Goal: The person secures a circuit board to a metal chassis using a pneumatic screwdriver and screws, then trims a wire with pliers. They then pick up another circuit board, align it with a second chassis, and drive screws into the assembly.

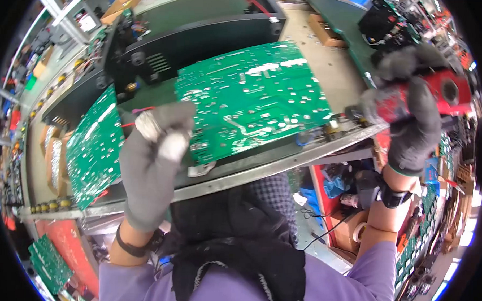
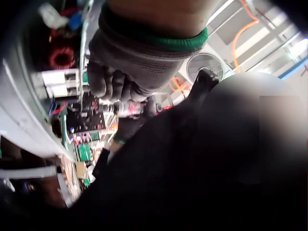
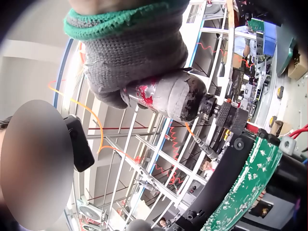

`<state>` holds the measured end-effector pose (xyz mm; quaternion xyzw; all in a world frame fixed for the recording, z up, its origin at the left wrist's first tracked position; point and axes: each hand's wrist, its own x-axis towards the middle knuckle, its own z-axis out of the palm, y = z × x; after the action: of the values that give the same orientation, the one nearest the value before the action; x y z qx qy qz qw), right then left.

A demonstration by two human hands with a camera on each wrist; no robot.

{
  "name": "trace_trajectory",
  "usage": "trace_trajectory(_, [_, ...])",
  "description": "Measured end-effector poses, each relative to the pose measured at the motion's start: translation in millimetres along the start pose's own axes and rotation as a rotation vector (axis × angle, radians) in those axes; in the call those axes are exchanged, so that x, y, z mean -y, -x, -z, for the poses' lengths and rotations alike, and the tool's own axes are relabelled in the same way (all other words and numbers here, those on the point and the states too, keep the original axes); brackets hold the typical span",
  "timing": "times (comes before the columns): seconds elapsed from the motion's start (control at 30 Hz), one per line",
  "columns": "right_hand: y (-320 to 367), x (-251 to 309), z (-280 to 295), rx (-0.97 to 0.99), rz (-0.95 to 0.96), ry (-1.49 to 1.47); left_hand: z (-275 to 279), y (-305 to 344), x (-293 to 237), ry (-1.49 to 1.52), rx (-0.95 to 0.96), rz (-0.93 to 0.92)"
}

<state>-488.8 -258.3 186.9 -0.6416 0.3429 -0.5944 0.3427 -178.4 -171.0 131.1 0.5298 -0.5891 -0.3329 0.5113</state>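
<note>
On the right of the head view, my gloved right hand [image 1: 414,124] grips a red and black power tool [image 1: 394,103], above the bench's metal edge. The right wrist view shows that hand [image 3: 134,62] round the tool [image 3: 168,94], whose dark chuck points to a black panel and green board. My gloved left hand [image 1: 158,163] has its fingers curled beside the left edge of a large green circuit board [image 1: 253,98]; nothing held shows. Its fingers are also bent in the left wrist view [image 2: 134,67]. A second green board [image 1: 98,145] stands tilted to its left.
Black metal casing [image 1: 202,35] stands behind the boards. A metal rail [image 1: 283,165] runs along the bench's front edge. Small cardboard boxes [image 1: 326,31] lie on the bench at the back. More green boards [image 1: 51,263] are stacked at the lower left.
</note>
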Motion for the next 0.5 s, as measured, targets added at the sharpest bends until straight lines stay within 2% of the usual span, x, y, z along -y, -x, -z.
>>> trace_trajectory(0.07, [-1,1,-4,0.127,0.188,-0.148,14,3,13,0.112,-0.088,0.027])
trace_trajectory(0.13, [1,0,-7,0.12,0.26,-0.183,13,12,14,-0.135,0.019,-0.031])
trace_trajectory(0.2, [-1,3,-9,0.101,0.257,-0.111,4,15,29,-0.172,-0.007,-0.133])
trace_trajectory(0.3, [-2,11,-8,0.039,0.205,-0.028,-5,14,30,-0.187,-0.008,-0.06])
trace_trajectory(0.37, [1,20,3,0.043,0.222,-0.253,-12,15,28,0.029,-0.166,0.198])
trace_trajectory(0.4, [1,26,11,0.042,0.232,-0.359,-14,15,38,0.01,-0.19,0.128])
trace_trajectory(0.43, [0,31,19,0.139,0.266,-0.403,-15,14,34,0.081,-0.177,0.227])
trace_trajectory(0.47, [4,34,29,0.125,0.275,-0.38,-16,14,29,0.15,-0.159,0.327])
trace_trajectory(0.5, [11,34,39,0.003,0.232,-0.222,-17,15,28,0.194,-0.121,0.403])
